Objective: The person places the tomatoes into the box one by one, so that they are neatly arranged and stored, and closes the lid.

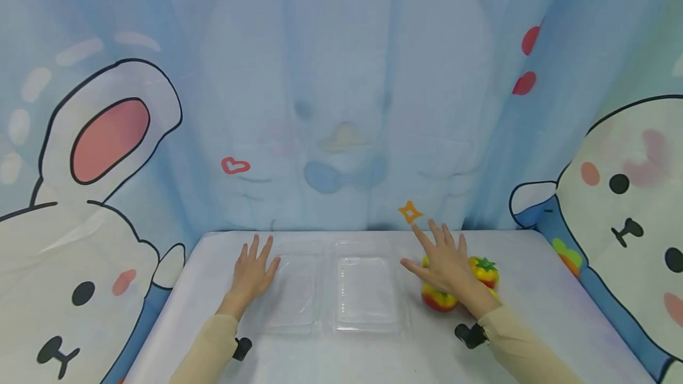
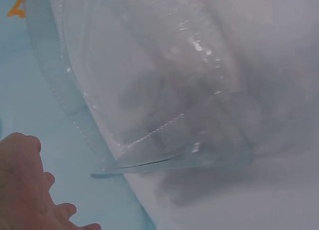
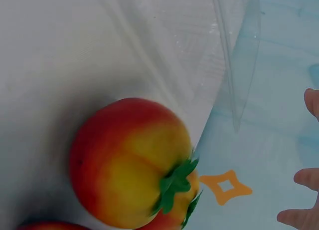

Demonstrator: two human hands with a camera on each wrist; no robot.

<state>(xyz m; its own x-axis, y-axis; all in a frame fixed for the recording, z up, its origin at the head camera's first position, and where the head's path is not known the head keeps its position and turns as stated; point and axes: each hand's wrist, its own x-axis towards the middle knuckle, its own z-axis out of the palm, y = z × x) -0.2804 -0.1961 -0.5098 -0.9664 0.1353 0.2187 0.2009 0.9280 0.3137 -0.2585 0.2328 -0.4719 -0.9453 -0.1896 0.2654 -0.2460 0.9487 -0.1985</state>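
Observation:
A clear plastic container with its lid opened flat (image 1: 367, 295) lies mid-table; its left half shows in the left wrist view (image 2: 149, 90). My left hand (image 1: 253, 274) hovers by its left edge, fingers spread, holding nothing; part of that hand (image 2: 32, 190) shows in the left wrist view. My right hand (image 1: 448, 265) is spread above several red-and-yellow tomato-like fruits, partly hiding them. One fruit (image 1: 484, 271) with a green leafy top sits to its right. In the right wrist view a fruit (image 3: 129, 160) lies near the container, and fingertips (image 3: 308, 177) show at the edge.
A white cloth (image 1: 539, 313) covers the table. Behind it hangs a blue curtain (image 1: 341, 76) printed with cartoon animals, reaching the table's back edge. Dark wrist-camera parts (image 1: 471, 335) stick out beside each sleeve.

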